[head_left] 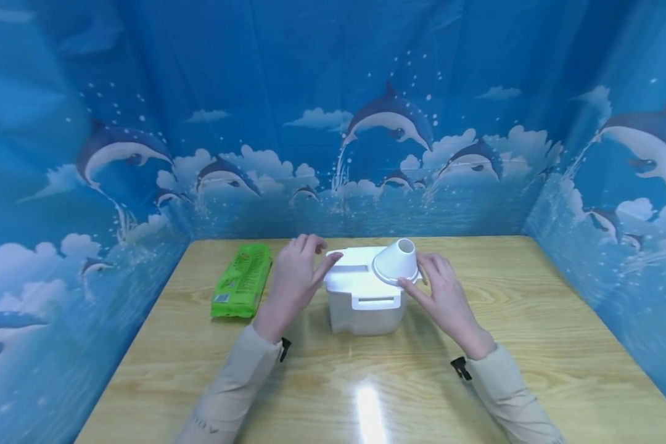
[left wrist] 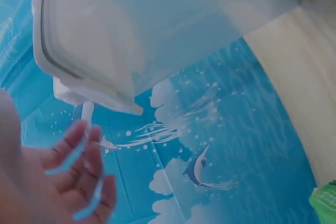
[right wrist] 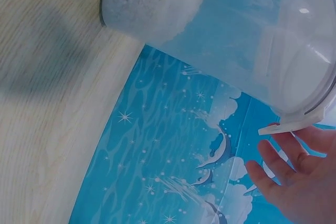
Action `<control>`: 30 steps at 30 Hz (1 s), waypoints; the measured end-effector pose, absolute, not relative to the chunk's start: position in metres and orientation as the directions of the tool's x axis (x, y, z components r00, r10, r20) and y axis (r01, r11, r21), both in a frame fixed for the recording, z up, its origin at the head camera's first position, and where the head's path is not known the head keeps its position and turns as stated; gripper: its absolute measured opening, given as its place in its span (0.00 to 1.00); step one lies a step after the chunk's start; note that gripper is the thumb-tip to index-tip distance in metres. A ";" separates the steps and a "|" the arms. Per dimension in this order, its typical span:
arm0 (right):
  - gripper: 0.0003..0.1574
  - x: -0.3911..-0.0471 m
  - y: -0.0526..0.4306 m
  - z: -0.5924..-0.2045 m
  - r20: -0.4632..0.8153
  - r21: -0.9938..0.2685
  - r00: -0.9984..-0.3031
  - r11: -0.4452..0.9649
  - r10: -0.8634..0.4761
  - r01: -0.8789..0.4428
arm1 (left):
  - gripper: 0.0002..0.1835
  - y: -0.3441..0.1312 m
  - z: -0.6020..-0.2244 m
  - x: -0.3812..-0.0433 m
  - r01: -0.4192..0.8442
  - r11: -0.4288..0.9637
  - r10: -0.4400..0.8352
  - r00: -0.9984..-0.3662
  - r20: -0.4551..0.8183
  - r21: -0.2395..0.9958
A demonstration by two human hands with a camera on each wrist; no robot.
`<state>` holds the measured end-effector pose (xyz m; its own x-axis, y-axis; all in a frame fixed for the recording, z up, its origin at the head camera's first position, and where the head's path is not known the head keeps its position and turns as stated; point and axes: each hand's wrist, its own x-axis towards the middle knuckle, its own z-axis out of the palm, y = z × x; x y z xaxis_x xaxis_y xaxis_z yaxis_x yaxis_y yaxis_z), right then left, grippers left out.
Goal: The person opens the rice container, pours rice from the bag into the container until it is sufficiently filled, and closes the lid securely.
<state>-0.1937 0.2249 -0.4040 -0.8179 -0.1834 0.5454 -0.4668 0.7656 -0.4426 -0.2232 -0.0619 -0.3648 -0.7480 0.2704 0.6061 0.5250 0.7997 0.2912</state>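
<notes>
A clear plastic storage box (head_left: 366,314) with a white lid (head_left: 344,282) stands on the table. A white cone-shaped spout (head_left: 396,262) rises from the lid's right part. White grains (right wrist: 152,3) lie in the bottom of the box. My left hand (head_left: 296,271) is at the lid's left edge, its fingers loosely bent and holding nothing. In the left wrist view they hang apart from the side latch (left wrist: 97,94). My right hand (head_left: 441,293) is at the lid's right edge, thumb near the spout's base. Its fingertips touch the right side latch (right wrist: 294,124), which sticks out.
A green printed packet (head_left: 241,280) lies on the wooden table (head_left: 533,320), left of the box and beside my left forearm. Blue dolphin-print curtains (head_left: 311,80) enclose the table at the back and both sides.
</notes>
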 end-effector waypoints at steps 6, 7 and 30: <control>0.38 -0.194 0.224 -0.404 0.542 -0.434 -0.820 0.774 -0.185 -0.462 | 0.45 -0.058 -0.380 -0.201 0.288 0.942 0.184 -0.874 0.449 0.174; 0.38 -0.194 0.224 -0.404 0.541 -0.431 -0.820 0.775 -0.186 -0.461 | 0.45 -0.055 -0.382 -0.199 0.261 0.954 0.178 -0.889 0.422 0.146; 0.36 -0.193 0.223 -0.406 0.575 -0.379 -0.788 0.783 -0.218 -0.493 | 0.32 -0.043 -0.405 -0.197 0.324 0.908 0.174 -0.869 0.464 0.266</control>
<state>-0.1929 0.2232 -0.4065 -0.7884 -0.2181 0.5752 -0.4930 0.7832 -0.3788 -0.1968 -0.0429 -0.4051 -0.8687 0.1740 0.4637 0.3237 0.9081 0.2656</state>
